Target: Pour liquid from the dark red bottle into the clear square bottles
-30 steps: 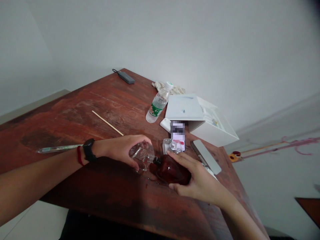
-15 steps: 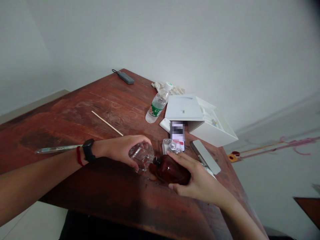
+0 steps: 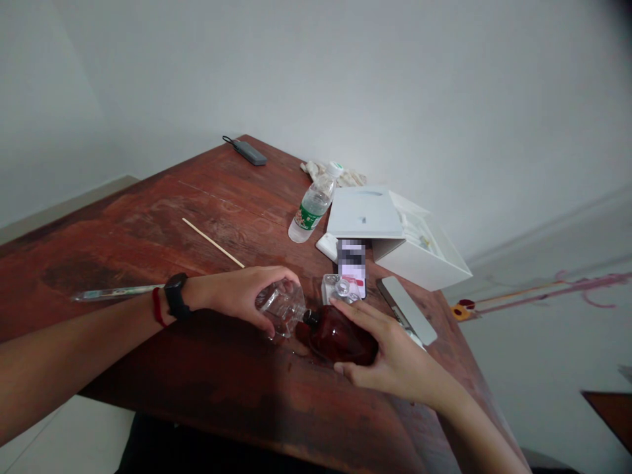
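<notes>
My left hand (image 3: pixel 240 297) is curled over a clear glass bottle (image 3: pixel 281 308), which lies tilted on its side near the table. My right hand (image 3: pixel 388 359) is wrapped around a dark red glass bottle (image 3: pixel 340 337), also tilted low on its side. The dark bottle's narrow black neck (image 3: pixel 311 318) meets the mouth end of the clear bottle between my hands. A black watch (image 3: pixel 175 296) and a red string band sit on my left wrist. A small wet patch shows on the wood under the bottles.
A clear case (image 3: pixel 340 288) and a blurred card (image 3: pixel 351 266) lie just beyond my hands. Around them are a silver slab (image 3: pixel 407 309), a white box (image 3: pixel 419 257), a water bottle (image 3: pixel 312 209), a cloth (image 3: pixel 333 174), a wooden stick (image 3: pixel 213 243), a glass rod (image 3: pixel 116 291) and a grey charger (image 3: pixel 249 152).
</notes>
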{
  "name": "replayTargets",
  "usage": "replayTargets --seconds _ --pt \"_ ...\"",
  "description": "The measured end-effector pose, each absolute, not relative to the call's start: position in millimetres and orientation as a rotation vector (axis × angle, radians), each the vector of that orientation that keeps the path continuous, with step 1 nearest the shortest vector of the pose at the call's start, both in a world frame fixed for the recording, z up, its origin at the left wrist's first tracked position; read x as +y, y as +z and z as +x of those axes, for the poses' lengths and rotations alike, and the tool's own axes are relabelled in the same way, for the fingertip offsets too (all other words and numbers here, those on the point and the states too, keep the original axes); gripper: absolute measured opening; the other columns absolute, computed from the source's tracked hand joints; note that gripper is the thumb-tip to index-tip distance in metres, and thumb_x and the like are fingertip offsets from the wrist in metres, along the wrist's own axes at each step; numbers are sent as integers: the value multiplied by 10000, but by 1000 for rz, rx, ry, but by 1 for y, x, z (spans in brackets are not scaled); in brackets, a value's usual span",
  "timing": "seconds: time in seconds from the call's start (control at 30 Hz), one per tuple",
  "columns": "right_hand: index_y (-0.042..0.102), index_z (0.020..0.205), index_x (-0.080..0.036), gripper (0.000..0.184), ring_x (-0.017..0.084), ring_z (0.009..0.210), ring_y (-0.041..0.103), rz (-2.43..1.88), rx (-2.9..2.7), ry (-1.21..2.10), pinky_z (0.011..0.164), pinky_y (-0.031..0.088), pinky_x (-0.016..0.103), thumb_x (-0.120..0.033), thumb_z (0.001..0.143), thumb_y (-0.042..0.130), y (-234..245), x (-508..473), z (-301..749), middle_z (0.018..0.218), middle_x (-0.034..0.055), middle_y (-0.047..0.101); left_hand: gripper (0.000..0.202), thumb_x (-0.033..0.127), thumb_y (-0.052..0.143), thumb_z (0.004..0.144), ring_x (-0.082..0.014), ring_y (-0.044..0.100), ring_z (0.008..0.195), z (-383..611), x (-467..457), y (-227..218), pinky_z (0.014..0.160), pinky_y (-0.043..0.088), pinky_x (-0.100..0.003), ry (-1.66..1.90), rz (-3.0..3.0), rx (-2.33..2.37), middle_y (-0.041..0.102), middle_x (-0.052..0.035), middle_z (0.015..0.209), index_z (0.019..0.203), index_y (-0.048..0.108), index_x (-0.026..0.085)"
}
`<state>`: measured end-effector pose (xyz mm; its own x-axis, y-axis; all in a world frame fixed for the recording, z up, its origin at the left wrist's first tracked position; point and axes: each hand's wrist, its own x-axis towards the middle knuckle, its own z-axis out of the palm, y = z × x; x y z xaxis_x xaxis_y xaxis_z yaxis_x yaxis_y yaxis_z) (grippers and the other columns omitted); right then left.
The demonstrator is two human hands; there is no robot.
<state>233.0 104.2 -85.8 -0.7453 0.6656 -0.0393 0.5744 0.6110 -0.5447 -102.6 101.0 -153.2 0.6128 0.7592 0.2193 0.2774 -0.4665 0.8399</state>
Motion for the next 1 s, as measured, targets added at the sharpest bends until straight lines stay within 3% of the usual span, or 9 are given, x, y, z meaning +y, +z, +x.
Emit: replayTargets --seconds 1.0 --pt "559 1605 -244 863 367 1191 748 -1074 -2695 855 1006 622 525 -263 787 835 -80 104 231 1351 152 706 797 434 1019 732 -299 731 1123 -103 101 -152 989 548 -371 754 2008 793 742 -94 1259 1372 597 217"
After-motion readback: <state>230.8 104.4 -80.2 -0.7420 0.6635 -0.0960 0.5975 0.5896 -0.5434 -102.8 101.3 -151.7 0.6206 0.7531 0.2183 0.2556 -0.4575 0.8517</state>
